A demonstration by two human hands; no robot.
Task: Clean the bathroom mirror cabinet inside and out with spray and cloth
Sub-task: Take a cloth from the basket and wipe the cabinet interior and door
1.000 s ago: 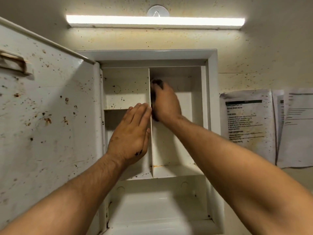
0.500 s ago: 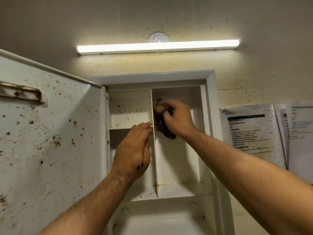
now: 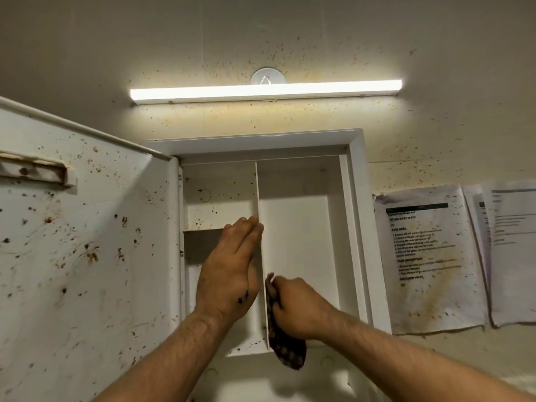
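Now left hand [image 3: 229,274] flat against divider [image 3: 259,195]

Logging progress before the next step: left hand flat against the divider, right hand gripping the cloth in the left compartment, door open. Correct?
One slip: the head view shows the right hand gripping the cloth in the right compartment, low beside the divider, not the left. The left hand does lie flat against the divider, and the door is open.

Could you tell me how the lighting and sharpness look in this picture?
Head view: the light bar glares white above the cabinet; shadow fills the space under the small shelf; the right hand and cloth look slightly soft.
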